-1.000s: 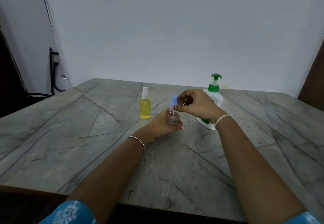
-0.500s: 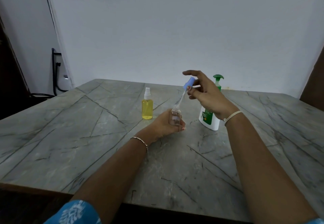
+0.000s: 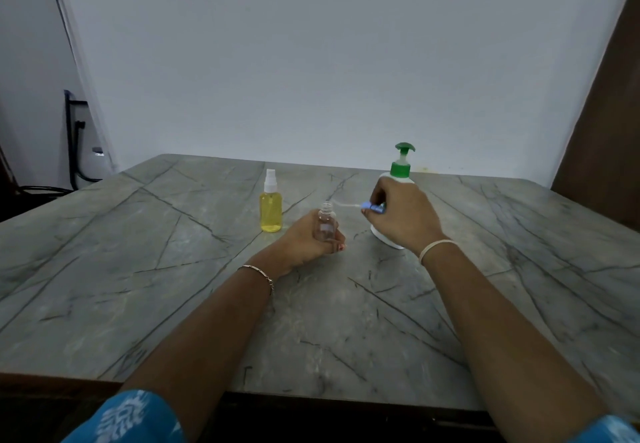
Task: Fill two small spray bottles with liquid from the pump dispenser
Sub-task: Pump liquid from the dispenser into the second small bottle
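Now gripping uncapped clear bottle [image 3: 326, 225] in left hand [image 3: 304, 240], left of pump dispenser [image 3: 401, 167]; pinching blue spray cap [image 3: 374, 207] in right hand [image 3: 403, 215], before dispenser; yellow bottle [image 3: 271, 213] farther left

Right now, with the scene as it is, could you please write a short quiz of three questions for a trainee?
1. The left hand holds a small clear plastic bottle. True or false: a cap is screwed on its neck.
2. What does the right hand pinch? A) a blue spray cap with its thin tube B) a metal spoon C) a paper funnel
3. Fill in: the yellow-filled spray bottle with the white cap stands to the ___ of the white pump dispenser with the green head.
Key: 1 false, the neck is open; 2 A; 3 left.
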Demonstrator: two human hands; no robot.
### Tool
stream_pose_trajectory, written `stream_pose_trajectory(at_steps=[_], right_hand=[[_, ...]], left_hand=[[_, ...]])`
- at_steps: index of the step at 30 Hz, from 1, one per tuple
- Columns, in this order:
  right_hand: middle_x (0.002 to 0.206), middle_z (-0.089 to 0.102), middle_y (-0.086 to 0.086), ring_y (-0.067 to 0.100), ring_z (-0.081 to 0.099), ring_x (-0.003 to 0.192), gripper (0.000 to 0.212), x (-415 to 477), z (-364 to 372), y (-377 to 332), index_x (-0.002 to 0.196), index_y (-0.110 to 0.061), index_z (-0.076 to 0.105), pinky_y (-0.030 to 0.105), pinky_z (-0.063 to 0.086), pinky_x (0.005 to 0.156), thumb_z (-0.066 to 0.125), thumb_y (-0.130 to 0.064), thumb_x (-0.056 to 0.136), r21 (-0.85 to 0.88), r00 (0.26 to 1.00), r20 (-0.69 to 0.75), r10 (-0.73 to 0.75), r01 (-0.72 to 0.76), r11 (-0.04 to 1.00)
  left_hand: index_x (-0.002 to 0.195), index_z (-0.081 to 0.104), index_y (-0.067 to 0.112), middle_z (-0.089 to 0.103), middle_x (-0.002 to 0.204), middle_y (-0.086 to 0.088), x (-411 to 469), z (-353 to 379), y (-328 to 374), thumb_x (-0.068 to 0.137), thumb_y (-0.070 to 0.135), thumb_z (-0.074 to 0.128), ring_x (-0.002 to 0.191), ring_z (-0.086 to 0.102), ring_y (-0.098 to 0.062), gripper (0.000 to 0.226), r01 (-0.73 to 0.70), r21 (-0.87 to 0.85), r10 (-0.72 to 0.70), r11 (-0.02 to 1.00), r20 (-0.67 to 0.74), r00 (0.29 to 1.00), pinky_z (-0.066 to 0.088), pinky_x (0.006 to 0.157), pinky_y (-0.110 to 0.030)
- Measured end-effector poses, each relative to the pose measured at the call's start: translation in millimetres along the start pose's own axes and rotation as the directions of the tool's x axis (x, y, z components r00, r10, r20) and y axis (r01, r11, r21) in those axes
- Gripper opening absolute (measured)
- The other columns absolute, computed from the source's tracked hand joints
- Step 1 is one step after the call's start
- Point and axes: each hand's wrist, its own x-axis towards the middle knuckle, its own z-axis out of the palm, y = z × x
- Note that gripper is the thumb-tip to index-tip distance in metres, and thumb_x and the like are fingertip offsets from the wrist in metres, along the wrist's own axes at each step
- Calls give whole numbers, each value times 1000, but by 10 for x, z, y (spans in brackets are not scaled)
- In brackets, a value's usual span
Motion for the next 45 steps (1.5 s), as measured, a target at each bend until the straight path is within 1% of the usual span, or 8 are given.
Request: stream_pose_trajectory(at_steps=[13,21,25,29,33,36,40,45], right_hand=[[101,63,10,23,53,84,25,-144,296,-22,89,-16,51,30,45,73,67,-35,89,-167,976,187,111,-80,983],[97,62,6,24,58,88,31,-154,205,-69,93,-16,53,31,47,73,70,-42,85,-177,982,152,109,-81,981],[76,58,-3,20,56,73,22,-103,26,-97,82,-20,56,26,37,63,62,-40,90,-106,986,-113,120,-132,986],[70,53,-10,12,48,63,16,29,-162,30,80,-19,52,29,38,57,62,-30,87,428,797,-479,368,-154,891],[115,51,-3,17,48,102,46,183,-154,327,110,-28,43,29,43,85,77,-29,79,808,853,-171,493,-165,566],[126,47,4,18,51,113,60,233,-66,486,125,-28,39,26,42,84,77,-19,81,902,897,126,423,-282,328],[124,58,-2,14,60,105,62,256,89,573,136,-26,41,30,48,84,73,-13,84,899,902,291,318,-371,231],[111,69,4,25,65,102,64,218,291,548,133,-21,52,39,53,83,78,-19,74,897,894,338,294,-400,186]], left_hand=[[112,54,5,69,94,-1,49,5,-37,78,5,76,79,65,-1,41,12,70,-10,997,-22,1000,49,64,-8],[103,55,8,68,98,-6,36,12,-23,79,5,75,88,66,-13,31,-24,108,25,994,-15,1000,54,81,-23],[111,54,10,68,103,-5,59,-15,-54,79,14,77,97,65,-17,39,-10,170,13,985,-14,1000,52,88,-29],[116,52,10,66,103,-3,64,-20,-55,80,16,77,94,62,-14,44,1,167,0,986,-8,1000,49,83,-23],[112,54,11,63,98,-2,64,-13,-43,80,16,76,88,58,-10,39,-12,196,17,980,-21,1000,48,78,-21],[109,56,9,65,95,0,61,-13,-48,80,13,76,83,60,-7,36,-20,179,26,984,-30,999,49,74,-17],[110,55,6,68,93,4,71,-19,-59,79,12,77,81,63,0,38,-5,167,10,986,-29,1000,47,67,-6],[110,55,7,71,99,-2,84,-18,-79,78,11,78,91,66,-12,40,-12,146,17,989,-35,999,52,83,-20]])
